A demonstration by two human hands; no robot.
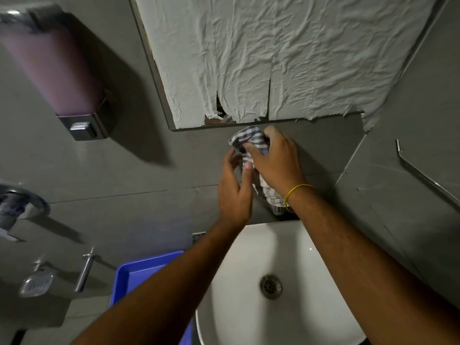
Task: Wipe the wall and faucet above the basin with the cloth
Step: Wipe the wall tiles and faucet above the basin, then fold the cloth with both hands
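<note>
Faucet (277,209) mostly hidden behind cloth (249,143) and right hand (276,160); only small chrome bit shows at centre. Mirror (164,95) almost wholly covered by crumpled paper (286,53), top cut by upper edge. Basin (249,282) cut at bottom edge. Soap dispenser (52,70) upper left blurred, cropped. Blue tub (134,272) partly behind left forearm.

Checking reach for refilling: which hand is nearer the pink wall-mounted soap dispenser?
Left. The left hand is on the dispenser's side of the striped cloth; the right hand grips the cloth farther from the pink wall-mounted soap dispenser.
</note>
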